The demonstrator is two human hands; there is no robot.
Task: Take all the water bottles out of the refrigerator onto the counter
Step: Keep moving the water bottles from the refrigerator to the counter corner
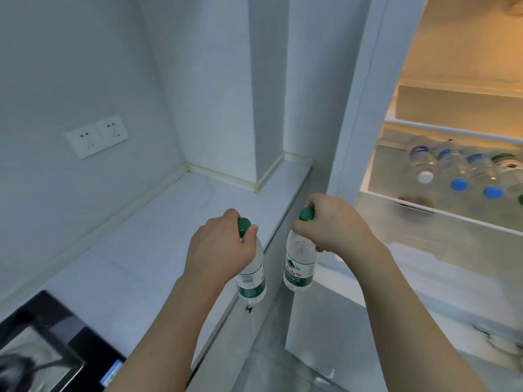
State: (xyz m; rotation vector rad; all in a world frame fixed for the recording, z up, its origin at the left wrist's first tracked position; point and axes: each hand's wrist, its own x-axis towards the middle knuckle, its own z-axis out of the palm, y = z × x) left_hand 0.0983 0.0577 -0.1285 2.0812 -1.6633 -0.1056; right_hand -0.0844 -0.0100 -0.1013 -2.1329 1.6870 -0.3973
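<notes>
My left hand (219,244) grips the neck of a clear water bottle with a green cap (252,281), held upright over the front edge of the white counter (158,244). My right hand (336,224) grips a second green-capped water bottle (298,267) by its neck, hanging in the air between the counter edge and the open refrigerator (452,114). Several more bottles lie on their sides in the refrigerator's clear drawer (396,202): one with a white cap (423,166), two with blue caps (455,171), and a green-labelled one (506,165) at the far right.
Two wall sockets (96,135) sit above the counter at the left. A black induction hob (53,343) occupies the counter's near left corner. A white pillar (268,89) stands between counter and refrigerator. Grey floor shows below the bottles.
</notes>
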